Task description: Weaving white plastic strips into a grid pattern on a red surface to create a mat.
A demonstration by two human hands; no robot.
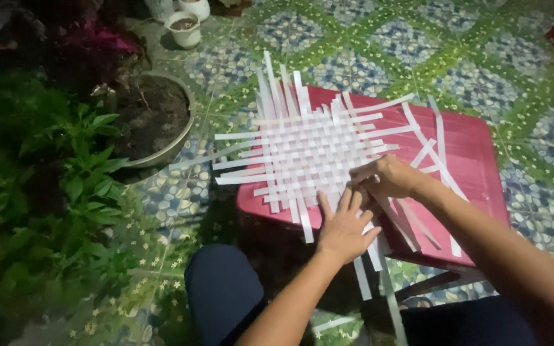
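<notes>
White flat-strip woven mat (309, 150) lies across the middle of the red plastic stool (475, 154), its centre already tightly interlaced. I judge the near edge unfinished: loose strip ends (370, 269) hang over it. My left hand (344, 227) presses flat, fingers spread; my right hand (386, 178) pinches a strip.

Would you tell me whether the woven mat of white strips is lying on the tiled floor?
No, the woven mat lies on a red stool.
</notes>
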